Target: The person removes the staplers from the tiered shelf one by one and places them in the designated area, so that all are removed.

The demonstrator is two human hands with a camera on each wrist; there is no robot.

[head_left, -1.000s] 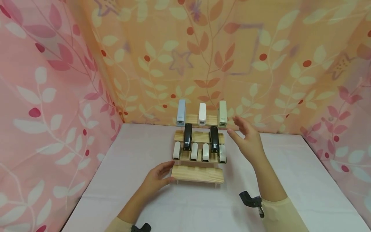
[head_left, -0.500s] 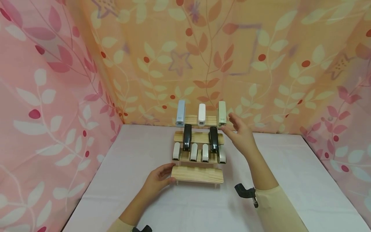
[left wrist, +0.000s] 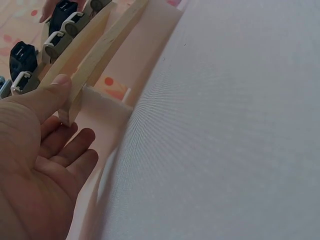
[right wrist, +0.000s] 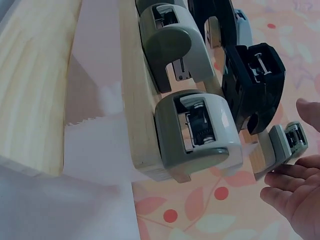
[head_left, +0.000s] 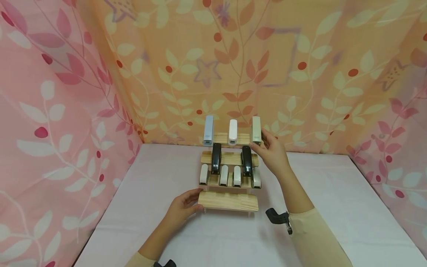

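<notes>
A tiered wooden rack (head_left: 228,200) bears several staplers. My left hand (head_left: 181,208) is at the left end of its lowest board; in the left wrist view, the thumb (left wrist: 59,86) lies on one side of the board end and fingers on the other, pinching it. On the top tier, a pale green stapler (head_left: 256,129) stands at the right end. Beside it is my right hand (head_left: 274,152). The right wrist view has its fingers (right wrist: 285,182) extended next to the green stapler (right wrist: 295,137), with the thumb apart from it; whether the fingertips touch is unclear.
A blue stapler (head_left: 208,129) and a white stapler (head_left: 232,131) share the top tier. Two black staplers, one of them left (head_left: 216,158), stand on the tier below. Several small white staplers (head_left: 224,175) line a lower tier. A patterned curtain (head_left: 213,66) hangs behind the table (head_left: 150,167).
My right hand has moved left and slightly forward, from beside the rack to the green stapler. The left hand stays at the lowest board.
</notes>
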